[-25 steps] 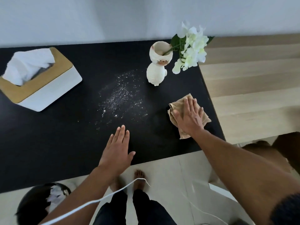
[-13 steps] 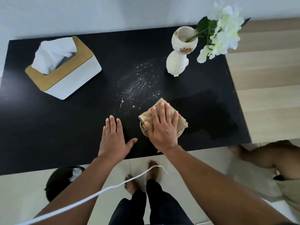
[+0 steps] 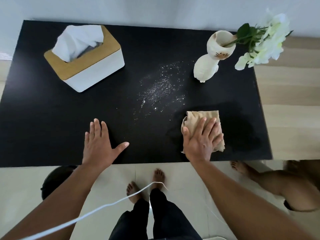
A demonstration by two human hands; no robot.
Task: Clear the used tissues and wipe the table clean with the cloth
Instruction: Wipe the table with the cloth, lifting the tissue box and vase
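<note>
A crumpled tan cloth (image 3: 197, 118) lies on the black table (image 3: 43, 127) near its front right. My right hand (image 3: 200, 141) presses flat on the cloth, fingers spread over it. Left of it, my left hand (image 3: 98, 142) rests flat on the bare table with fingers apart and nothing in it. White powdery crumbs (image 3: 159, 90) are scattered over the middle of the table, just beyond and left of the cloth. A duller wiped streak shows to the right of the cloth. No loose tissues are on the table.
A white tissue box with a wooden lid (image 3: 93, 66) stands at the back left. A white cat-shaped vase (image 3: 211, 61) with white flowers (image 3: 266, 44) stands at the back right. A dark bin (image 3: 52, 181) sits below the front edge. Another person's leg (image 3: 277, 182) is at the right.
My right hand slid the cloth left from the table's right edge toward the crumbs, then back a little to the right. My left hand has stayed flat on the table.
</note>
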